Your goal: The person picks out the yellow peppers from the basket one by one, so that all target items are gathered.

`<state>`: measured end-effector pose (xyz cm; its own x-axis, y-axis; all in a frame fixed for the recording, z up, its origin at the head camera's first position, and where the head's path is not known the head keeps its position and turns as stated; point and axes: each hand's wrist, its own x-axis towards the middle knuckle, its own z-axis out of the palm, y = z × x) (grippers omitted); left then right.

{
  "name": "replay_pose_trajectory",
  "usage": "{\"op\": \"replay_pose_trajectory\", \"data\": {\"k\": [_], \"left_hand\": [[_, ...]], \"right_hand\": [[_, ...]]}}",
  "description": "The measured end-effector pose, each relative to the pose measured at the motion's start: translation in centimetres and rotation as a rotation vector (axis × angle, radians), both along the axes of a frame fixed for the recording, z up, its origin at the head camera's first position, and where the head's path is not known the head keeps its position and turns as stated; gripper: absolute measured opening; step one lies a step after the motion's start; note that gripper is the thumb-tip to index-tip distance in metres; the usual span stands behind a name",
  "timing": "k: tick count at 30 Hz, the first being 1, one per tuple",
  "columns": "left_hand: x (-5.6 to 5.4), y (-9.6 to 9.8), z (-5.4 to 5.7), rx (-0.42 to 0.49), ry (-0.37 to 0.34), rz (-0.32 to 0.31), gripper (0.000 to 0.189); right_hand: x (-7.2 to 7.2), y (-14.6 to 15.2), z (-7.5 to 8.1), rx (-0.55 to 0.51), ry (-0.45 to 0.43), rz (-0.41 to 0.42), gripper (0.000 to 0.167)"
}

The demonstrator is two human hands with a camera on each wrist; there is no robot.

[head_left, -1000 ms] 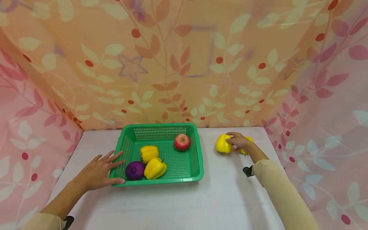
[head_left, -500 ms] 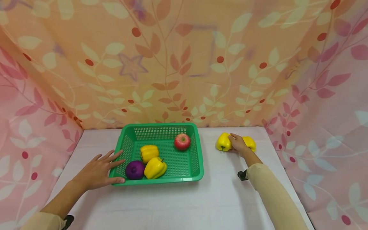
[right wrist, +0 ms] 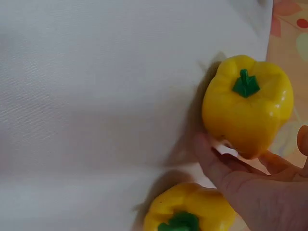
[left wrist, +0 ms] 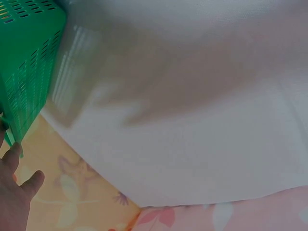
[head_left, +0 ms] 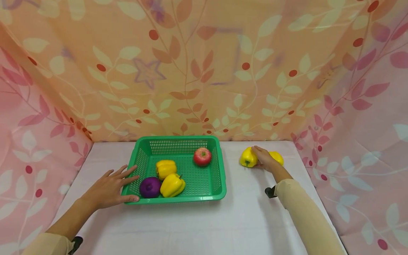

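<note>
My left hand [head_left: 109, 189] rests with spread, straight fingers on the left rim of a green plastic basket [head_left: 222, 170]. The left wrist view shows only some of its fingertips beside the basket wall [left wrist: 33, 72]. At the right, my right hand [head_left: 266, 159] touches a yellow bell pepper [head_left: 248, 157] on the table. In the right wrist view, extended fingers and thumb meet the pepper's lower end [right wrist: 245, 110], with a gap showing between them. A second yellow bell pepper [head_left: 276, 157] lies just right of that hand, partly hidden by it.
In the basket are a red apple [head_left: 202, 157], a purple round vegetable [head_left: 150, 187] and two yellow bell peppers, one behind [head_left: 166, 169] and one in front [head_left: 172, 185]. Floral cloth [head_left: 191, 71] walls the white table [head_left: 197, 226] at back and sides.
My right hand has shifted slightly left against the nearer pepper, whose stem end has turned a little upward. More of the second pepper shows. The left hand has stayed on the basket.
</note>
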<state>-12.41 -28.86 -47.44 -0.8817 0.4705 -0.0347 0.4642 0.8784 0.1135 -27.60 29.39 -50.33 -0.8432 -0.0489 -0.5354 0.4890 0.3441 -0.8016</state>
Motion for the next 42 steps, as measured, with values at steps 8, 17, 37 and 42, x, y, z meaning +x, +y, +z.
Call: {"op": "replay_pose_trajectory", "data": {"k": [8,17,37,42], "left_hand": [[0.0,-0.1,-0.1,-0.002,0.001,-0.001,0.082],[0.1,0.1,0.2,0.003,0.000,-0.001,0.081],[0.1,0.0,0.1,0.000,0.000,0.010,0.082],[0.1,0.1,0.1,0.008,0.005,0.007,0.082]], "right_hand": [[-0.4,-0.7,3.2,0.127,0.064,0.138,0.076],[-1.0,-2.0,6.7,0.134,0.182,0.279,0.078],[0.5,-12.4,11.1,0.037,0.265,0.573,0.068],[0.8,-14.9,10.9,0.017,0.252,0.619,0.070]]}}
